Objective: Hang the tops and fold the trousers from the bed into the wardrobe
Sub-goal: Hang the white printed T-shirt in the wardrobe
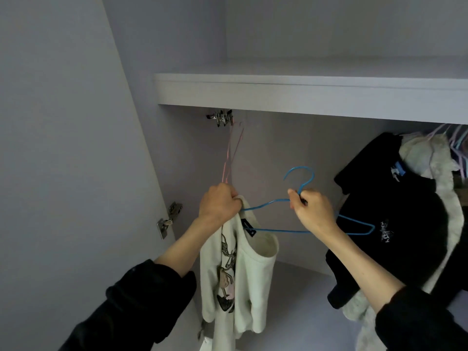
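1. Nearest the camera, both forearms in dark sleeves reached up into the wardrobe (76, 122). My left hand (219, 202) was closed on the collar of the white top (243, 269); fingers curled tight round the bunched neckline.
2. My right hand (312, 209) pinched the blue hanger (268, 202) at its neck, just below the hook, thumb and fingers clamped on the wire. The hanger's left arm ran into the collar opening beside the left hand; its right arm stuck out free towards the dark clothes.
3. Handling judgement: the top hung limp and folded below the left hand, so it read as soft, light and floppy, no stiffness to help. Best hold looked to be the collar rim, stretched open so the wire could pass. The hanger seemed thin, light and rigid; the neck was the steady place to hold it.
4. Risk noted: the fabric could slide off the smooth wire if the shoulders were not seated.
5. Farther in, a black garment (395, 219) hung at the right under the shelf (304, 95), with pale clothing (425, 158) behind it. Thin pink hangers (231, 153) dangled from a metal fitting (222, 118) under the shelf's left end.
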Demonstrator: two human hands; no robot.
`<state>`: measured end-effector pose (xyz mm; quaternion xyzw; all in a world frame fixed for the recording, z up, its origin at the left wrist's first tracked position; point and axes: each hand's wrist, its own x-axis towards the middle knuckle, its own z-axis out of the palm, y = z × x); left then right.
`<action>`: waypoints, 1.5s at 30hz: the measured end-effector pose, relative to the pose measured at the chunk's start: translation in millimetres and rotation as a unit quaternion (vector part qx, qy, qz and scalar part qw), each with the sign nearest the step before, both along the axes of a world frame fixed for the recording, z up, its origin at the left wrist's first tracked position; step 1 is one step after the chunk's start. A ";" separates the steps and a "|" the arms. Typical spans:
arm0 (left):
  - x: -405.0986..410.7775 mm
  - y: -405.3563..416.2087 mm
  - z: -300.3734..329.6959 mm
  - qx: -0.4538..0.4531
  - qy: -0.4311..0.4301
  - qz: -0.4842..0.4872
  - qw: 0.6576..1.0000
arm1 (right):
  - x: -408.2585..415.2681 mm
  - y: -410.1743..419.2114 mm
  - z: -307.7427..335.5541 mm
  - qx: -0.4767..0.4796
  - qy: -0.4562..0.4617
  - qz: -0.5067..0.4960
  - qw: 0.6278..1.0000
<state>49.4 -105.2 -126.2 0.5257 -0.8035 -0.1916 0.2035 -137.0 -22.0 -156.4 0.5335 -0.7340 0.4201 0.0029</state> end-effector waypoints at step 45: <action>13.3 4.5 36.0 -0.230 0.117 -0.164 0.952 | -25.6 4.1 -56.9 0.323 0.128 0.102 0.932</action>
